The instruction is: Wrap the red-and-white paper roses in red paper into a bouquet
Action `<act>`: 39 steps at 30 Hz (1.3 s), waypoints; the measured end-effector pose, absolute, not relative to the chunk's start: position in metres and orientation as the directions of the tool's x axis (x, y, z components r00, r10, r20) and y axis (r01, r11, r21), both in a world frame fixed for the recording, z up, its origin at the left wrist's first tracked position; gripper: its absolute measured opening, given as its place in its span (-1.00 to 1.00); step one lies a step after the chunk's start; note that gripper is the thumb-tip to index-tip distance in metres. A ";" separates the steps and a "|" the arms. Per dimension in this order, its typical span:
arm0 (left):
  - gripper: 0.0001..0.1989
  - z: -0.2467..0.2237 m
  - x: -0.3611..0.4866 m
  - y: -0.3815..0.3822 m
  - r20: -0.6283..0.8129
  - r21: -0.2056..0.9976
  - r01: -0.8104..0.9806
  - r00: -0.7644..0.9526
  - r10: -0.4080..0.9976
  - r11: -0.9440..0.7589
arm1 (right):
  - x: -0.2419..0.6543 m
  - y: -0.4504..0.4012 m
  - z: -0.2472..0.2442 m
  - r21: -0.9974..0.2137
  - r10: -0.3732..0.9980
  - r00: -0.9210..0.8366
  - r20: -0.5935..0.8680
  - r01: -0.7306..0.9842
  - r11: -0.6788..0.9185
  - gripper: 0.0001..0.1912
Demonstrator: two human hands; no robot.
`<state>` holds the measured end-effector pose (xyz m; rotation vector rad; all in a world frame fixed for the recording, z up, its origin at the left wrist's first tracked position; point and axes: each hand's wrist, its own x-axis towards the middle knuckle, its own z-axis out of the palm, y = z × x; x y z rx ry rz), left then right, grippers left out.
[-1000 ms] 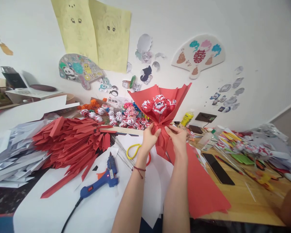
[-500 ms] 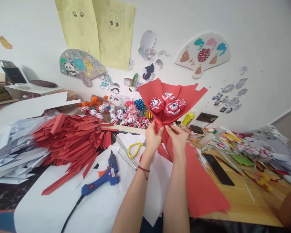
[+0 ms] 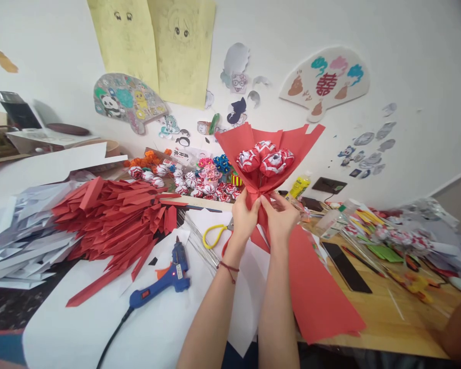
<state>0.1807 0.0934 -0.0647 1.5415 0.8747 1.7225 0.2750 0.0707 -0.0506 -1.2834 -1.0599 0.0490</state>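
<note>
Both my hands grip the gathered neck of a paper flower bouquet [image 3: 292, 141] wrapped in red paper. My left hand [image 3: 245, 218] is closed round its left side, thumb pointing inward. From the right, my right hand [image 3: 281, 215] pinches the wrap, its thumb close to the other thumb. Several red-and-white paper flowers [image 3: 274, 163] show inside the flared wrap, which stands upright. Below the hands, a sheet of red paper [image 3: 322, 302] lies on the table. Scissors with yellow handles [image 3: 214, 238] rest just left of my left wrist.
A blue hot glue gun [image 3: 163, 282] lies on white paper [image 3: 80, 328], its light on. Left are piles of folded red strips [image 3: 115, 220] and white strips [image 3: 19, 236]. Finished paper flowers [image 3: 211, 177] sit behind. A phone [image 3: 346, 267] and a clear bottle [image 3: 336, 220] are to the right.
The top of the bouquet has shifted slightly left and its right edge has drawn inward. My hands stay at its neck, fingers slightly closer together.
</note>
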 end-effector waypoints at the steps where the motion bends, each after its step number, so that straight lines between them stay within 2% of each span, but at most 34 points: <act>1: -0.56 -0.064 0.181 0.094 0.543 0.831 -0.074 -0.099 0.834 -0.551 | 0.274 0.070 -0.049 -0.790 0.578 0.547 0.606 0.499 0.356 -0.50; 8: -0.58 -0.065 0.179 0.098 0.476 0.835 -0.263 -0.094 0.874 -0.483 | 0.272 0.058 -0.037 -0.779 0.680 0.409 0.609 0.468 0.417 -0.37; 14: -0.59 -0.068 0.179 0.100 0.454 0.842 -0.289 -0.079 0.888 -0.456 | 0.274 0.051 -0.038 -0.747 0.703 0.311 0.639 0.468 0.472 -0.44; 17: -0.59 -0.069 0.180 0.100 0.442 0.823 -0.358 -0.085 0.893 -0.441 | 0.278 0.049 -0.040 -0.725 0.693 0.297 0.657 0.499 0.474 -0.48; 22: -0.61 -0.066 0.179 0.099 0.426 0.801 -0.428 -0.086 0.901 -0.420 | 0.281 0.050 -0.045 -0.640 0.618 0.287 0.732 0.599 0.480 -0.61; 24: -0.62 -0.064 0.179 0.097 0.436 0.799 -0.421 -0.088 0.896 -0.430 | 0.280 0.053 -0.046 -0.581 0.561 0.299 0.772 0.689 0.433 -0.67; 27: -0.62 -0.063 0.178 0.096 0.456 0.806 -0.379 -0.091 0.885 -0.454 | 0.278 0.059 -0.048 -0.509 0.462 0.338 0.820 0.801 0.316 -0.66; 29: -0.59 -0.063 0.178 0.095 0.457 0.815 -0.358 -0.087 0.885 -0.456 | 0.278 0.063 -0.048 -0.512 0.422 0.372 0.827 0.808 0.292 -0.64; 35: -0.60 -0.063 0.178 0.094 0.478 0.819 -0.328 -0.063 0.876 -0.470 | 0.280 0.069 -0.046 -0.577 0.317 0.485 0.815 0.733 0.361 -0.65; 39: -0.58 -0.062 0.178 0.093 0.519 0.805 -0.291 -0.078 0.851 -0.517 | 0.279 0.071 -0.044 -0.616 0.334 0.517 0.788 0.668 0.418 -0.66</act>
